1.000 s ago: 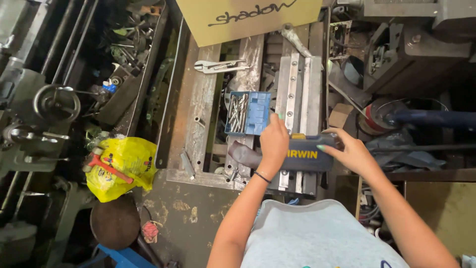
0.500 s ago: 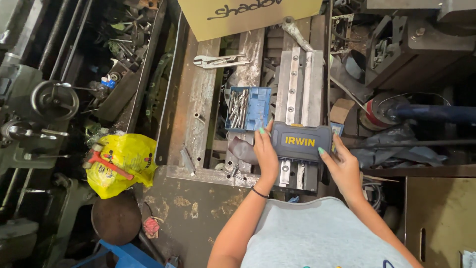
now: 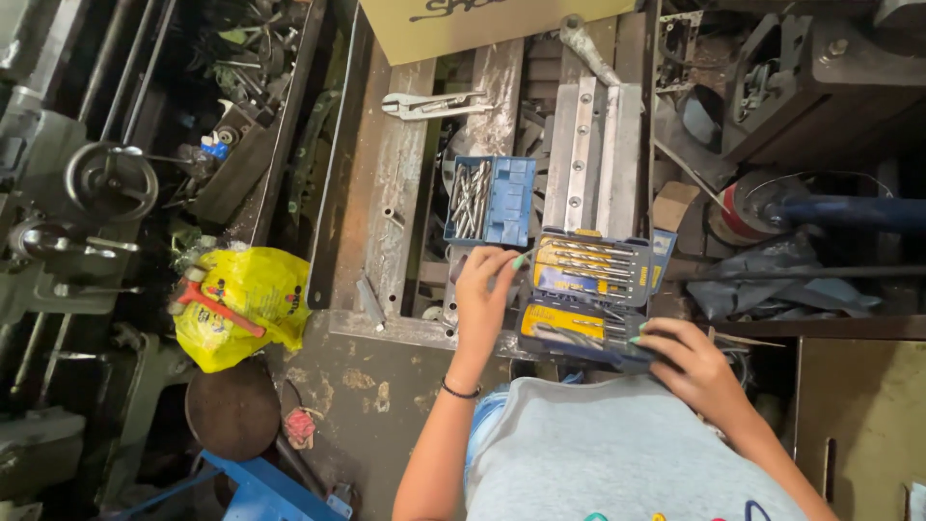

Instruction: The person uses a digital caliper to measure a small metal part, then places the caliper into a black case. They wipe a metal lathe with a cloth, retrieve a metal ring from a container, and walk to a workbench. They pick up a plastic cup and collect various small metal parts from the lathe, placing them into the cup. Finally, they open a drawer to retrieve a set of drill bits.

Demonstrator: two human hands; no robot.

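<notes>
A dark blue drill bit case [image 3: 588, 294] lies open on the metal workbench [image 3: 386, 222], showing rows of drill bits on yellow and blue holders. My left hand [image 3: 484, 289] rests at the case's left edge, fingers touching the upper row of bits. The case's lower right corner is gripped by my right hand [image 3: 690, 362]. Just beyond, a smaller light blue open box [image 3: 490, 201] holds several loose bits.
An adjustable wrench [image 3: 434, 103] lies at the bench's far side below a cardboard box [image 3: 482, 19]. Metal bars [image 3: 593, 145] lie right of the blue box. A yellow bag [image 3: 241, 299] with a red tool sits left; a lathe handwheel [image 3: 111, 180] stands further left.
The closed case has been opened, its lid swung away to show the drill bits. My left hand moved to the bits at the left edge; my right hand dropped to the lower right corner.
</notes>
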